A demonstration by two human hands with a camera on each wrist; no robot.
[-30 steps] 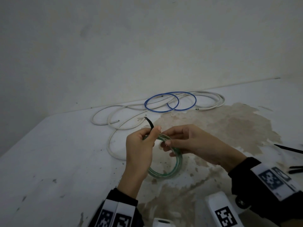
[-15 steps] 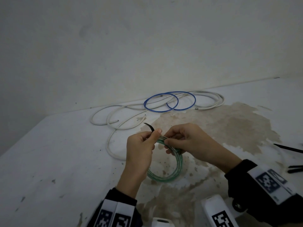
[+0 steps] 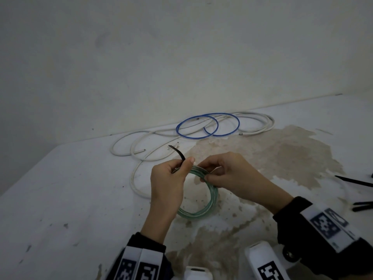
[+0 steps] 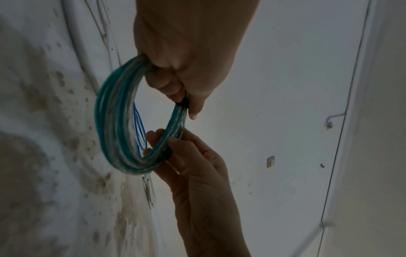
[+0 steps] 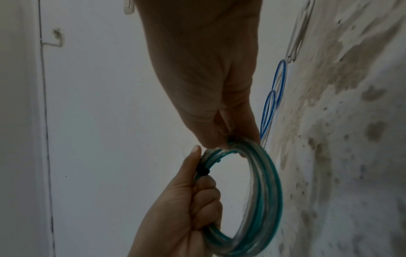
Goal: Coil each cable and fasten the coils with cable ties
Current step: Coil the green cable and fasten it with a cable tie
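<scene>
Hands meet over the stained white table (image 3: 60, 199), both on the green-and-clear cable coil (image 3: 212, 199), which is lifted off the surface and hangs tilted between them. Left hand (image 3: 169, 182) has its fingers curled round the coil's strands, and its thumb presses a black cable tie (image 3: 177, 153) against them; the tie's band wraps the bundle just under the thumb (seen as a dark ring in both wrist views). Right hand (image 3: 228, 174) pinches the coil just beside that spot, thumb and fingertips pressed together on the strands.

Change against the frame one second ago: the free tail of the tie then stood fairly upright above the left thumb; it now leans away to the left, curving out over the table. The two hands sit slightly closer together, and the coil hangs lower on its right side. Grip of each hand reads unchanged.

Behind the hands, the blue cable (image 3: 207, 125) lies in two overlapping loops on top of the loose white cable (image 3: 141, 154), near the wall (image 3: 181, 57); neither has shifted. Spare black cable ties (image 3: 355, 181) lie at the table's right edge, well apart from the hands.
</scene>
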